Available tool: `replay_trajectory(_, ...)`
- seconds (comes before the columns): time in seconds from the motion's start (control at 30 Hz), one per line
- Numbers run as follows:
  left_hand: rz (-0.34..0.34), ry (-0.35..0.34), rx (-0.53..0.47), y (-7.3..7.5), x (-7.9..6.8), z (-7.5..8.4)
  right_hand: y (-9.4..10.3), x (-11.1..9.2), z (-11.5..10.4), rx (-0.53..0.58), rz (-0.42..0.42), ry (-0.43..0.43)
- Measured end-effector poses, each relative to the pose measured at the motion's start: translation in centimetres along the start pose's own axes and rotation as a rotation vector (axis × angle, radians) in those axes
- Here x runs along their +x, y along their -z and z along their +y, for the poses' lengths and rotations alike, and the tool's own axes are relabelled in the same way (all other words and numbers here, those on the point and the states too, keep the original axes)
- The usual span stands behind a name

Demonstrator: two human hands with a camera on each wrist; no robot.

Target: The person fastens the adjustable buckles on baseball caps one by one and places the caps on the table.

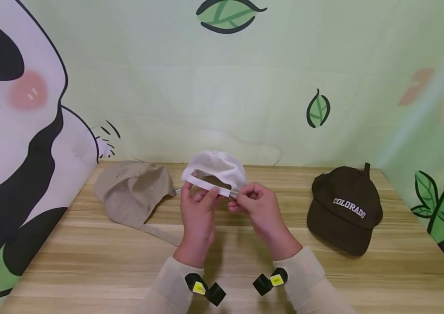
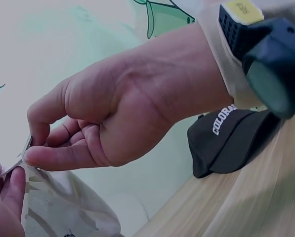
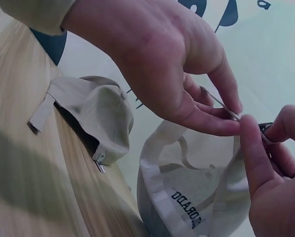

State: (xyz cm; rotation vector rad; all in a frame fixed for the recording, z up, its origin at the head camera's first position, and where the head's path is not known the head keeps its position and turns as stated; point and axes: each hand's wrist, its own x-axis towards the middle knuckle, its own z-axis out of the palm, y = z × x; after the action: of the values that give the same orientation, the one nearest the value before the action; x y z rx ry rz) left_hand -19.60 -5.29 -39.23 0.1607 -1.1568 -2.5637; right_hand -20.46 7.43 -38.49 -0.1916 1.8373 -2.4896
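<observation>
A white baseball cap [image 1: 222, 162] is held up in front of me, its back opening and adjustable strap [image 1: 201, 182] facing me. My left hand [image 1: 198, 220] pinches that strap between thumb and fingers. At the strap's right end, by the metal buckle [image 1: 233, 194], my right hand [image 1: 263, 213] grips with thumb and forefinger. Both hands' fingertips meet close together on the strap in the right wrist view, where dark lettering [image 3: 187, 207] shows through the cap's inside. Fingers partly cover the buckle.
A beige cap [image 1: 133, 192] lies on the left of the wooden table [image 1: 100, 270], its strap loose and apart from its metal buckle [image 1: 177, 192]. To the right rests a dark brown cap [image 1: 343, 209] with COLORADO on its front. A printed panda backdrop [image 1: 159, 96] stands behind.
</observation>
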Motion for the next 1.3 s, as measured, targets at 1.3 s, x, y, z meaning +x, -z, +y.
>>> replay_trajectory(1.3,-0.059,0.077,-0.16,-2.1,1.3,0.0,1.9,1.8,-1.6,0.094,-0.033,0.041)
